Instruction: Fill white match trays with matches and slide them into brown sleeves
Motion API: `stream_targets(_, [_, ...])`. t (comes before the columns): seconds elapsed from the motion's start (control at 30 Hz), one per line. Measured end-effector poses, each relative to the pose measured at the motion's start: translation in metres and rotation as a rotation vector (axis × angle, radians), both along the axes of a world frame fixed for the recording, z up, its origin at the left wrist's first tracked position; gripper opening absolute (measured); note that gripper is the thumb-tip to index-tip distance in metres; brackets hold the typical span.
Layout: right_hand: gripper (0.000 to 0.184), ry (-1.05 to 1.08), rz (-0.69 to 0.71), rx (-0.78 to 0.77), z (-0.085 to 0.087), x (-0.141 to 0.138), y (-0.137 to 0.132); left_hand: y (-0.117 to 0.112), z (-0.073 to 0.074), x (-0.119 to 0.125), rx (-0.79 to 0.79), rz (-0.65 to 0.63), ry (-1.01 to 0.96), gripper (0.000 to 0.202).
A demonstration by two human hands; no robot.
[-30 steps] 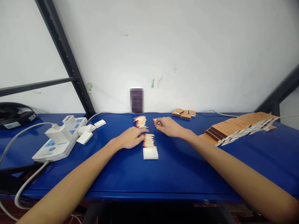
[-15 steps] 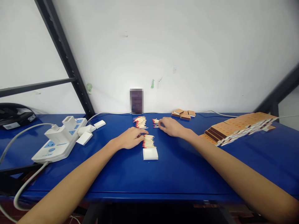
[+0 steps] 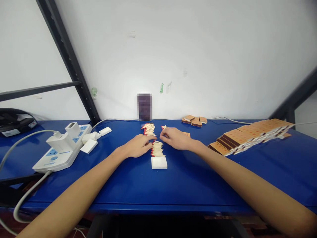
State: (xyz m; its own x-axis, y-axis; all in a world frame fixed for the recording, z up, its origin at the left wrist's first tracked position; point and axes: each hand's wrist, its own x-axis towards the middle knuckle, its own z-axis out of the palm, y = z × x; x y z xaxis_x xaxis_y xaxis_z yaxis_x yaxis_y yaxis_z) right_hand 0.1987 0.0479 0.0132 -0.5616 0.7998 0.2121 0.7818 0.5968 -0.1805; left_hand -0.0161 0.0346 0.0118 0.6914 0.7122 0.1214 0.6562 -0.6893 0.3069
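Observation:
On the blue table (image 3: 188,178) a neat pile of red-tipped matches (image 3: 157,149) lies just behind a white inner matchbox tray (image 3: 159,162). My left hand (image 3: 137,147) rests on the table at the pile's left side, fingers loosely stretched, index tip touching the matches. My right hand (image 3: 176,138) is at the pile's far right corner, its fingers pinched together on a few matches. A second, looser match pile (image 3: 149,129) lies further back. A few stray matches (image 3: 163,127) show beyond my right fingers.
A white power strip (image 3: 56,152) with plugs and cable sits at left, with white trays (image 3: 89,145) beside it. A long row of brown matchbox sleeves (image 3: 250,135) fills the right. More brown boxes (image 3: 195,121) and a blurred dark object (image 3: 144,107) stand by the wall.
My right hand has come left and nearer, from the small far heap of matches to the near pile. My left hand has stayed at the pile's left side.

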Motion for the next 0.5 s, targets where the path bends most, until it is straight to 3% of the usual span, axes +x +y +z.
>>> stream_targets(0.23, [0.021,-0.155,-0.229,0.175,-0.002,0.025,0.016,0.0,0.0,0.0,0.01,-0.006,-0.007,0.037])
stream_targets(0.5, [0.025,-0.256,-0.213,0.211,-0.011,0.026,0.025,-0.001,0.002,0.0,-0.012,0.003,-0.024,0.03])
